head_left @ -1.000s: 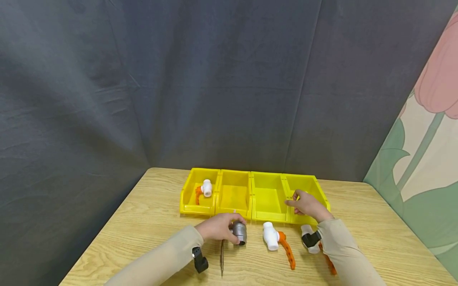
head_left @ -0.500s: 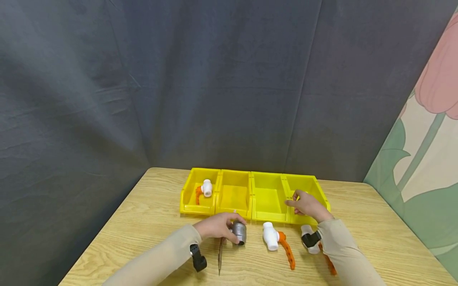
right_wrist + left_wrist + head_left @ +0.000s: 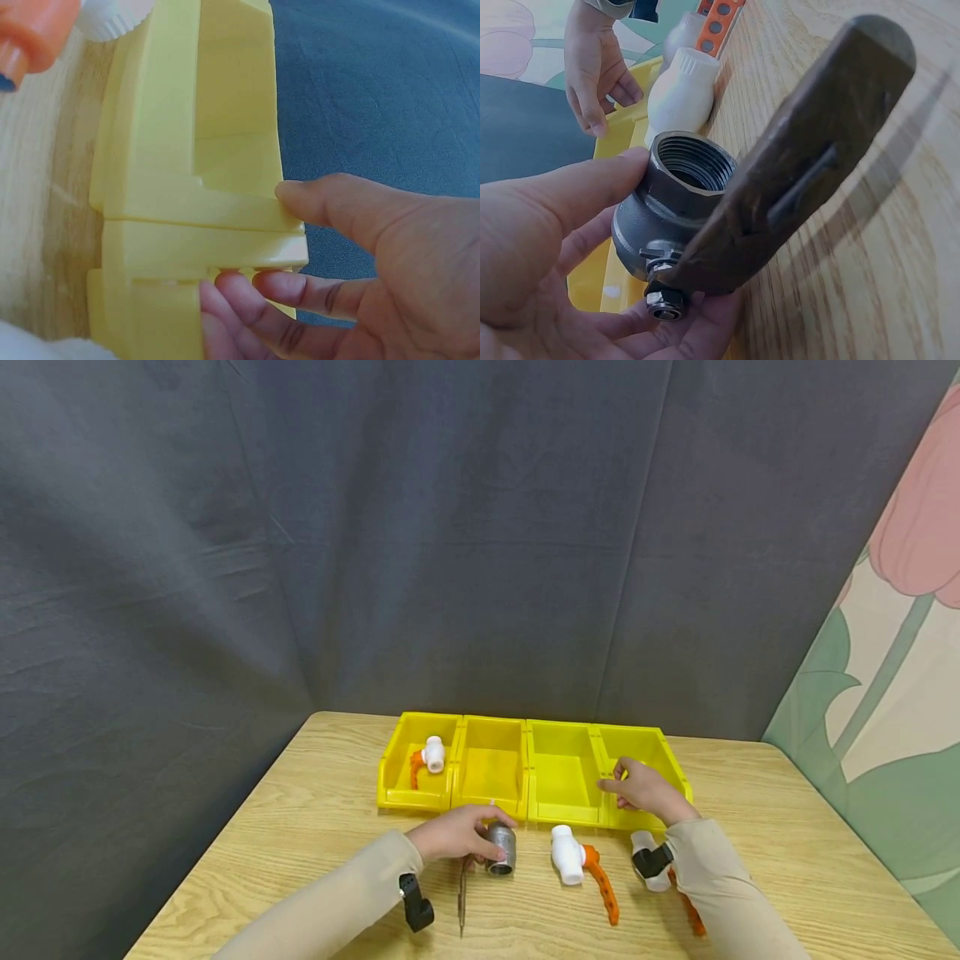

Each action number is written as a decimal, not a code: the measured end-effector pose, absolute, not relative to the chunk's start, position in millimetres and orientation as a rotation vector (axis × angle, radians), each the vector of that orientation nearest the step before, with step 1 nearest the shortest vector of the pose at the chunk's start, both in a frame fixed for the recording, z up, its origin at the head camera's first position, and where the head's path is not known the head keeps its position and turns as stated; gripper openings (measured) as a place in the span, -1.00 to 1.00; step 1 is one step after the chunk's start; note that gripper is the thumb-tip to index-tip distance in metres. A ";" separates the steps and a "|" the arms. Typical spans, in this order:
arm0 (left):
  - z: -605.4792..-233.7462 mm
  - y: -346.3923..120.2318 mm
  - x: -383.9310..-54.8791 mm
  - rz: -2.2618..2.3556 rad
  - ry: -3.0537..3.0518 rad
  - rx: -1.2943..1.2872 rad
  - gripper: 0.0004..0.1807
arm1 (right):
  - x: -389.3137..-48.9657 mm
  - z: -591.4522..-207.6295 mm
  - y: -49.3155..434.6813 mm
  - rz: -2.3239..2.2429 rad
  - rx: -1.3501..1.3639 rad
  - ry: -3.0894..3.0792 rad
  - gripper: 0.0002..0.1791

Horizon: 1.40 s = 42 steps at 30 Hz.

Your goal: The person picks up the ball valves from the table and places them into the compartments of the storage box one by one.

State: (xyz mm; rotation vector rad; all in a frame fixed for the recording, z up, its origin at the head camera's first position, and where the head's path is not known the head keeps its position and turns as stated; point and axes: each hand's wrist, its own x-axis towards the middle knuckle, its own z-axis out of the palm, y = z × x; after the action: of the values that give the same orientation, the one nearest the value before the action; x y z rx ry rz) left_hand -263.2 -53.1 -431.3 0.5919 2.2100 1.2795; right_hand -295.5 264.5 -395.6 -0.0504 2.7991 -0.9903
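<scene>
My left hand (image 3: 457, 835) grips a grey metal ball valve (image 3: 502, 850) between thumb and fingers, in front of the yellow bins. In the left wrist view the valve's threaded opening (image 3: 694, 165) faces up past the thumb, and its long dark lever handle (image 3: 802, 165) slants toward the upper right, over the table. My right hand (image 3: 643, 791) pinches the divider (image 3: 202, 225) between the two right-hand yellow bins, thumb on one side and fingers on the other. A white ball valve (image 3: 567, 856) with an orange handle lies on the table between my hands.
Four-sided yellow bins (image 3: 491, 768) stand joined in a row at the back. The leftmost holds a white valve (image 3: 434, 755) with an orange handle. Another white valve (image 3: 647, 843) lies partly hidden under the right wrist. A dark curtain (image 3: 480, 568) hangs behind the wooden table (image 3: 300, 810).
The metal valve has turned in my left hand, its open end now facing more toward the head camera, and its handle has shifted slightly left. My right hand has stayed in place.
</scene>
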 end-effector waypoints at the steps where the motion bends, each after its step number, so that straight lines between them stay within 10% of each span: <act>1: -431.0 -53.1 -262.9 1.283 2.205 0.587 -0.55 | -295.7 -395.7 264.8 -0.993 -0.052 2.799 -0.68; 42: -428.5 -58.2 -272.7 1.462 2.005 0.534 -0.58 | -298.5 -397.0 265.9 -0.970 -0.034 2.796 -0.67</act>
State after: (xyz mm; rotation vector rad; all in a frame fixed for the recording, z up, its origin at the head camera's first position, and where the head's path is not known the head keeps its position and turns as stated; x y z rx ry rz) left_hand -272.7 -58.2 -428.5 0.5342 2.0054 1.4623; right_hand -298.5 265.9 -397.0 -0.0335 2.7961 -0.9702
